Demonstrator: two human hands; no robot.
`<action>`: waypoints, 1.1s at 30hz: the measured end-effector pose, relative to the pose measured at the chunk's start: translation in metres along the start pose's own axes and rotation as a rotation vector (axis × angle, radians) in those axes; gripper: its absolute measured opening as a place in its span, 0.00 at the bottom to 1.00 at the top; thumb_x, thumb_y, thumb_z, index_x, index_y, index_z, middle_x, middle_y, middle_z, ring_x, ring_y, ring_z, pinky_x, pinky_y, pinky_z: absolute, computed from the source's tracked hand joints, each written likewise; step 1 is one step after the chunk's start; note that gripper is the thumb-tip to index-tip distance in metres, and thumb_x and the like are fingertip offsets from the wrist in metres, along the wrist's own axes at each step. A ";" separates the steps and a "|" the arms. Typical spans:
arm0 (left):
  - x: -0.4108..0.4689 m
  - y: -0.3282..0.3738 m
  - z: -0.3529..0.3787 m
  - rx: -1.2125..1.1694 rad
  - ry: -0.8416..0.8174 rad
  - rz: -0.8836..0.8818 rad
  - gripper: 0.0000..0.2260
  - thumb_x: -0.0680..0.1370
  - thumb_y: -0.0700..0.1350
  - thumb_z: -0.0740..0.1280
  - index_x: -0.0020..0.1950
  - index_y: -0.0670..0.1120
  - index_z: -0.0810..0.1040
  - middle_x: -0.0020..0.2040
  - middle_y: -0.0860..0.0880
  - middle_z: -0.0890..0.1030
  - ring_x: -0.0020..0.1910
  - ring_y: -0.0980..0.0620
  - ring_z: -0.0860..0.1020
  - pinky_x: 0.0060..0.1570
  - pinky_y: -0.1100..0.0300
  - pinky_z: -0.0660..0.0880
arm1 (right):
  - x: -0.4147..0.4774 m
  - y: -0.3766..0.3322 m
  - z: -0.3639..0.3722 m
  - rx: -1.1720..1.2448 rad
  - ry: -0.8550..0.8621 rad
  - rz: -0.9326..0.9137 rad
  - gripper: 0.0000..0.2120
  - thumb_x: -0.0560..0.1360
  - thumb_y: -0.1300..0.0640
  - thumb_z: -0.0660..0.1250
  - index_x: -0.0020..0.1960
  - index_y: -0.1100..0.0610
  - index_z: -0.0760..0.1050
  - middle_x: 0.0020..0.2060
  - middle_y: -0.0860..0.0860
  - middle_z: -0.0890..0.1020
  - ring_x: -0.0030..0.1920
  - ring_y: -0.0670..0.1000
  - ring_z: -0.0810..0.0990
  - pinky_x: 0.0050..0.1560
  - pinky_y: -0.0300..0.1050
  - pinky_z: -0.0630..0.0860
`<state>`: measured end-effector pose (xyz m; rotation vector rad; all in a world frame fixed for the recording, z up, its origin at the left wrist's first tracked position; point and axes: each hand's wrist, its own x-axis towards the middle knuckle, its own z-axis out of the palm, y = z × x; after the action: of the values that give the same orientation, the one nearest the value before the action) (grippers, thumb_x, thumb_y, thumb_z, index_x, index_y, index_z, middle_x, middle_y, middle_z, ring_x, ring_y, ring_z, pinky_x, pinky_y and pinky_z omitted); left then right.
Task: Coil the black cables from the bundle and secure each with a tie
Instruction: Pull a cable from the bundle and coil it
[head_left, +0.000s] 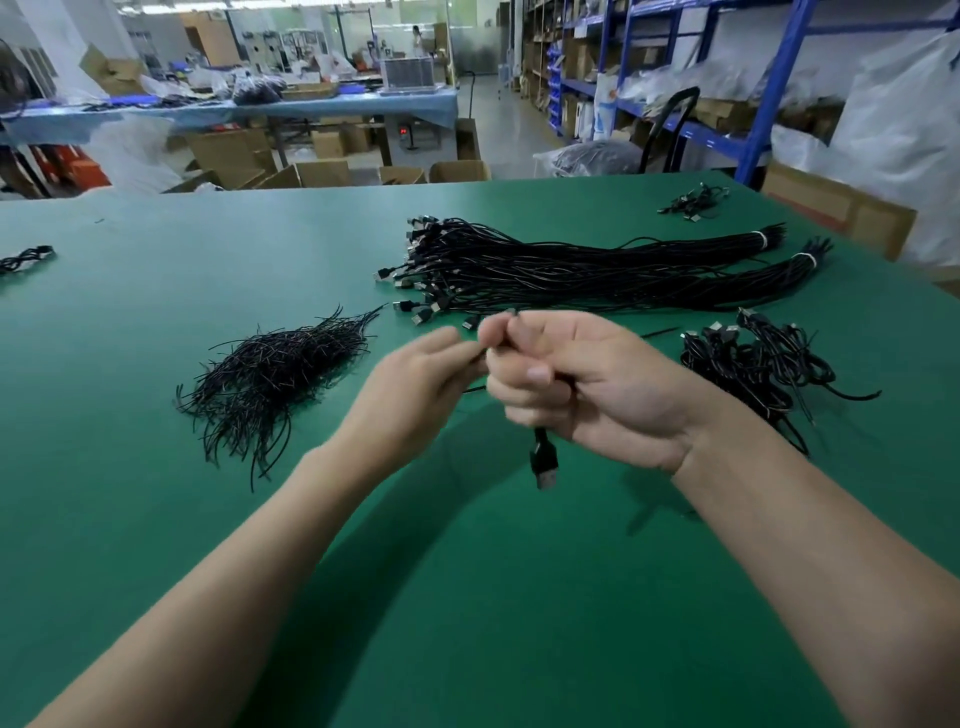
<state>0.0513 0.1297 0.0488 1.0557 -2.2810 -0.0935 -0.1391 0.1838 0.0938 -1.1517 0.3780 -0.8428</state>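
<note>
My right hand is closed around a coiled black cable, whose USB plug hangs below the fist. My left hand pinches a thin black strand at the coil's top, touching the right hand's fingertips; most of the coil is hidden inside the fist. Behind my hands lies the bundle of long black cables, bound with white bands at its right ends. A heap of black wire ties lies to the left. A pile of coiled cables sits to the right.
The green table stretches wide in front of me. A small coiled cable lies at the far left and a few more cables at the far right back. Cardboard boxes, blue shelves and another bench stand beyond the table.
</note>
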 end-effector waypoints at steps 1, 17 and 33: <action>-0.003 0.003 0.005 -0.010 -0.045 0.004 0.16 0.83 0.51 0.60 0.52 0.40 0.81 0.47 0.42 0.79 0.45 0.42 0.79 0.46 0.46 0.75 | 0.000 -0.002 -0.001 0.027 0.053 -0.037 0.13 0.85 0.59 0.53 0.51 0.60 0.76 0.30 0.46 0.71 0.29 0.43 0.62 0.30 0.35 0.59; -0.025 0.058 -0.009 0.085 -0.003 0.187 0.12 0.84 0.50 0.61 0.57 0.47 0.83 0.47 0.50 0.84 0.41 0.41 0.81 0.38 0.50 0.77 | 0.010 0.016 -0.010 -0.685 0.674 -0.302 0.14 0.86 0.65 0.51 0.53 0.65 0.75 0.41 0.56 0.83 0.36 0.47 0.81 0.40 0.41 0.78; 0.002 0.028 -0.011 -0.935 0.094 -0.072 0.03 0.78 0.39 0.70 0.45 0.45 0.82 0.36 0.55 0.83 0.38 0.59 0.79 0.42 0.66 0.74 | -0.024 0.016 0.004 -0.187 0.121 -0.020 0.21 0.83 0.46 0.54 0.46 0.58 0.80 0.27 0.48 0.66 0.28 0.47 0.58 0.29 0.40 0.56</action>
<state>0.0375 0.1491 0.0670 0.6025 -1.7592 -1.0018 -0.1461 0.2071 0.0769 -1.2822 0.5554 -0.9115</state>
